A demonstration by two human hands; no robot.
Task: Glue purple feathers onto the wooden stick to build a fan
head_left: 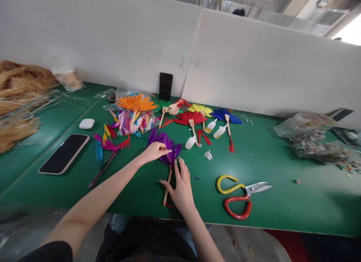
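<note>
A fan of purple feathers (175,150) on a thin wooden stick handle (168,187) lies on the green table, with a red cord at the handle's lower end. My left hand (153,152) is over the left part of the fan, thumb and forefinger pinched together at a purple feather; the fingertips partly hide what is held. My right hand (182,185) rests along the right side of the fan. Its fingers are stretched out, touching the base of the feathers, and the thumb reaches out over the handle.
Scissors (245,194) with yellow and red handles lie to the right. Behind are a red fan (190,118), a blue fan (228,117), an orange fan (136,103), glue bottles (219,132) and white beads (208,155). A phone (64,154) and loose feathers (99,153) lie left.
</note>
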